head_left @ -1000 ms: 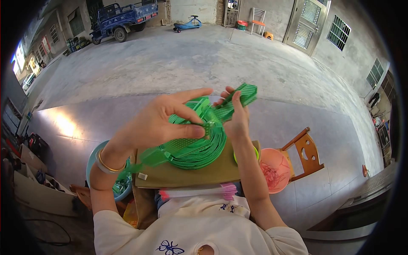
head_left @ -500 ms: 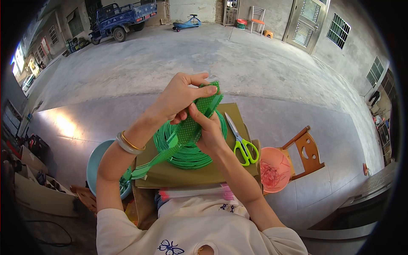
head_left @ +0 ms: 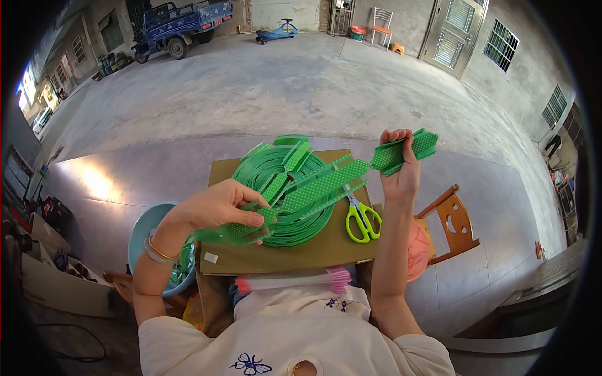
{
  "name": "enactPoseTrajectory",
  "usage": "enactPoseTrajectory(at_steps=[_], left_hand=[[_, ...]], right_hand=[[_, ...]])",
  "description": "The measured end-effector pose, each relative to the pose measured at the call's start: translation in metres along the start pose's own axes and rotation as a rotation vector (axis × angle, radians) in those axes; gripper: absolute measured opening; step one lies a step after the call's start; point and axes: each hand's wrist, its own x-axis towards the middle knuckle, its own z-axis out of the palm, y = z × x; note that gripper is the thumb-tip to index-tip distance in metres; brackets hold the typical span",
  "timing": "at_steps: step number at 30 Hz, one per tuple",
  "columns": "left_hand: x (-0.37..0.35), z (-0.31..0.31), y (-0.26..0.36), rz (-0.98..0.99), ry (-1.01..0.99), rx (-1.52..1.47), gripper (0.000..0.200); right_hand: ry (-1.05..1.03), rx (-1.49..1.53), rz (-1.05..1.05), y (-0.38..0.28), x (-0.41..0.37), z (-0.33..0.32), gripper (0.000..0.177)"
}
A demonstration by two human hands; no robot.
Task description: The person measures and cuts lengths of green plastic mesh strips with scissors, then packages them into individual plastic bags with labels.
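Hands are pulled apart since a moment ago: short ribbon piece (head_left: pixel 407 147) pinched in right hand (head_left: pixel 401 178) past the board's (head_left: pixel 282 257) far right corner, long strips (head_left: pixel 320 185) pinched in left hand (head_left: pixel 216 210) by its left edge, so a length looks separated.

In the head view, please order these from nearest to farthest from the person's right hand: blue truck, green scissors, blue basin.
Measured from the right hand, raised and holding a short green strip:
1. Green scissors, just below it on the cardboard.
2. Blue basin, far left, low beside the cardboard.
3. Blue truck, far back at top left.
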Motion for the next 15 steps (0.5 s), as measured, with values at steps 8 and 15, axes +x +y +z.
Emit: enactPoseTrajectory(at_steps=[8,15], left_hand=[[-0.009,0.02,0.031,0.532,0.238,0.269,0.013],[0.042,0.035,0.062,0.757,0.355,0.346,0.017]], right_hand=[[0.024,-0.124,0.124,0.037,-0.017,-0.003,0.018],[-0.079,-0.066,0.416,0.088,-0.047,0.034,0.055]])
